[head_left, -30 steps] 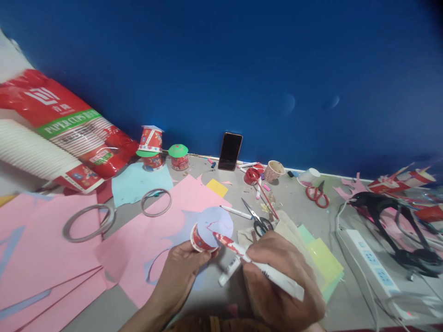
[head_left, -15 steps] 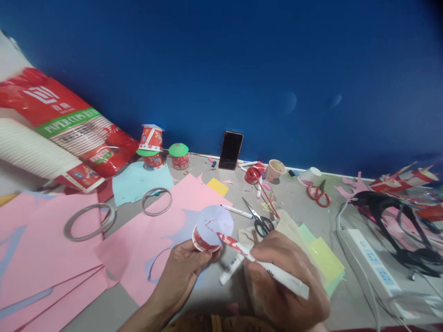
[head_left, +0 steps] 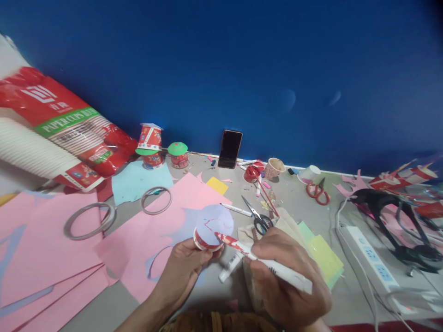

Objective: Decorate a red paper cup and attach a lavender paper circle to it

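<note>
My left hand [head_left: 187, 267] is closed around a red patterned paper cup [head_left: 201, 243], tilted toward me. A round lilac paper disc [head_left: 216, 219] covers the cup's top, with a thin red zigzag line drawn on it. In my right hand [head_left: 290, 276] is a white marker [head_left: 284, 275] with a red-stained front end, its tip at the disc's lower edge. Between my hands lies a white marker cap [head_left: 230, 267]. Black-handled scissors [head_left: 261, 221] and a thin white pen [head_left: 237, 210] rest just beyond my right hand.
Pink paper sheets [head_left: 44, 249] and tape rings [head_left: 156, 201] spread on the left. A bag of paper cups [head_left: 65, 133] leans at the far left, near decorated cups [head_left: 178, 154]. A phone [head_left: 230, 149] stands against the blue wall. Red scissors [head_left: 317, 191] and a power strip [head_left: 372, 260] are on the right.
The marker tip has shifted slightly left along the disc, and the red line shows a little more clearly. My left hand and the cup have barely moved.
</note>
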